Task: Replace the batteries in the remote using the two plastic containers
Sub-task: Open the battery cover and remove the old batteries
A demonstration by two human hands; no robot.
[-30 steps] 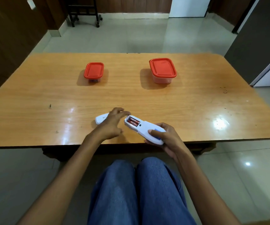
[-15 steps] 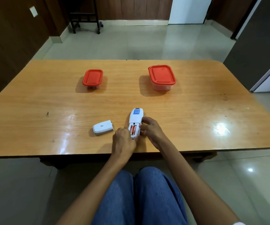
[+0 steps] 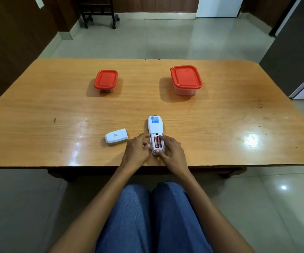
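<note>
The white remote [image 3: 155, 127] lies face down near the table's front edge, its battery bay uncovered. Two orange-red batteries [image 3: 157, 142] sit side by side in the bay. My left hand [image 3: 136, 150] steadies the remote's left side. My right hand [image 3: 171, 149] pinches across the bay, forefinger at the batteries' far end and thumb at the near end. The white battery cover [image 3: 116, 136] rests on the table to the left. A small red-lidded container [image 3: 106, 79] stands far left, a larger red-lidded container [image 3: 185, 77] far right, both closed.
The wooden table [image 3: 220, 125] is glossy, with a light glare at the right. My knees in blue jeans [image 3: 147, 216] are below its front edge. A dark rolling stand [image 3: 98, 13] sits on the tiled floor beyond.
The remote went from my right hand's grasp onto the table, pointing away from me. Both hands came onto its battery bay. The view tilted down slightly.
</note>
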